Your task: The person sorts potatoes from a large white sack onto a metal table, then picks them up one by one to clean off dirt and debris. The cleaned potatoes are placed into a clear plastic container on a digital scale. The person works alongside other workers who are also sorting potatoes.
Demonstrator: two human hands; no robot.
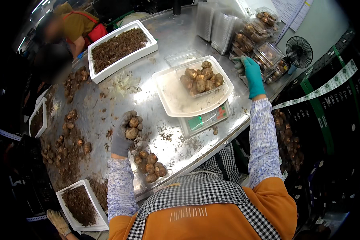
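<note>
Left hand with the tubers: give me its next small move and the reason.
Probably lower the held tubers into the clear tray nearby. The gray-gloved left hand has its fingers around them, and that tray, close to it on the near side, already contains similar tubers.

So the scale (204, 123) sat on the surface (176, 36) near the front edge, tray (168, 102) on top, a tub (204, 93) of tubers (201, 82) in that. Left hand (123, 134), tubers in it, was just behind another filled tub (150, 185). Right hand (252, 76) was by the stacked packs (264, 44), with a fan (299, 52) right of those.
</note>
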